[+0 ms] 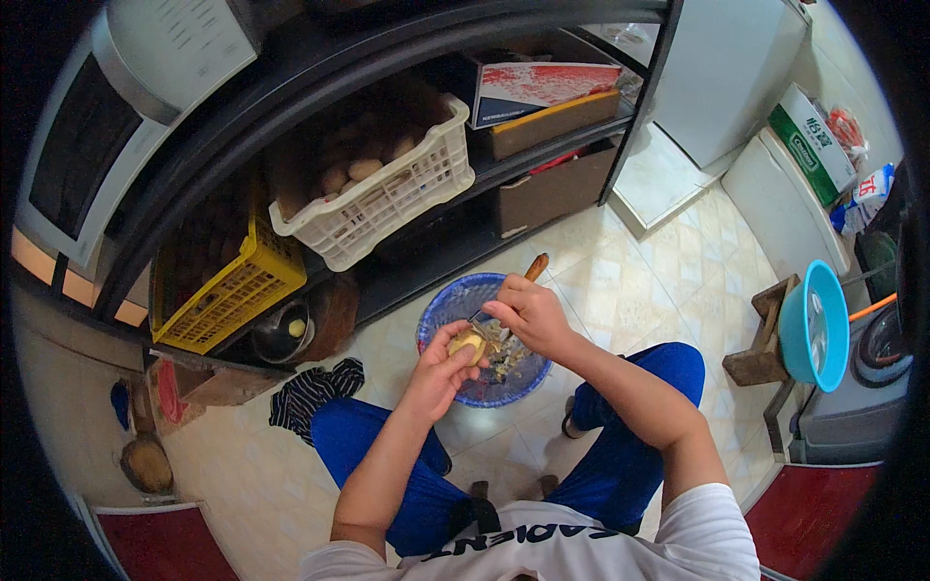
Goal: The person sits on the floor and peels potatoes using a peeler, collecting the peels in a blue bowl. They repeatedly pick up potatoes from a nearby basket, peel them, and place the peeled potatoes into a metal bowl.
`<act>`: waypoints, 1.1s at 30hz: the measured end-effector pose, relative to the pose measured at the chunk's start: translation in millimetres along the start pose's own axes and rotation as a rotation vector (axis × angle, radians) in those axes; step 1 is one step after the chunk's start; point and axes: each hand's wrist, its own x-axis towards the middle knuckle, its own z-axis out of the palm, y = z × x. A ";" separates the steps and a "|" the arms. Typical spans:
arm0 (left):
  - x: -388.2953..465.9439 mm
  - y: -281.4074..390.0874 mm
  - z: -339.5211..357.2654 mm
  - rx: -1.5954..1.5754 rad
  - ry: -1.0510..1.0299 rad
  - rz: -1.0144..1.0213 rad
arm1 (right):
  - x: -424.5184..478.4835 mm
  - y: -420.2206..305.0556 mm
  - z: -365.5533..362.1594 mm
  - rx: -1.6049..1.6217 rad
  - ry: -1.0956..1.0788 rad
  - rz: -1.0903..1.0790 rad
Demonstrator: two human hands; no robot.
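Note:
Between the fingers of my left hand is a partly peeled potato, its pale yellow flesh showing. My right hand grips a peeler by its wooden handle. The metal end of the tool is at the potato, partly hidden by my fingers. Both hands are above a blue plastic basin on the floor between my knees. Peelings lie in the basin.
A black shelf holds a white crate of potatoes, a yellow crate and cardboard boxes. Below, a metal bowl contains one peeled potato. At right, a turquoise basin rests on a wooden stool. Striped cloth lies by my left knee.

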 end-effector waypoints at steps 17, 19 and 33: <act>-0.8 -3.3 -1.5 0.271 0.048 0.052 | 0.0 -8.1 -6.5 -0.168 -0.012 -0.179; -1.7 -2.7 -0.4 0.245 0.053 0.047 | 0.3 -8.6 -6.5 -0.155 -0.010 -0.175; -2.4 -3.5 2.0 0.289 0.090 0.134 | 0.0 7.3 9.1 -0.010 -0.025 -0.058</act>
